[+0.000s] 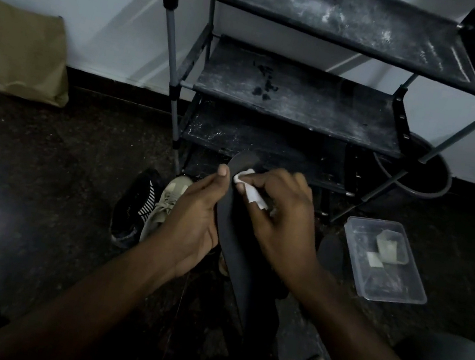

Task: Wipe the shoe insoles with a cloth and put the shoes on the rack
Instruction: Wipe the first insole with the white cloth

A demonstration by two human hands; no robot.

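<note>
Left hand (192, 219): your fingers curl round the insole (238, 242), frame centre.
Right hand (280, 217): pinches the cloth (251, 190) against it.
Risk: hard pressing may buckle the insole.

insole (232, 241): matt | rack (304, 103): dusty fabric shelves | floor (28, 177): glossy

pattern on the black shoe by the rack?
Black shoe: white stripes on its side, seen in the head view.

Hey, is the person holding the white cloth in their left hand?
No, the right hand pinches the white cloth against the dark insole, while the left hand grips the insole's edge.
</note>
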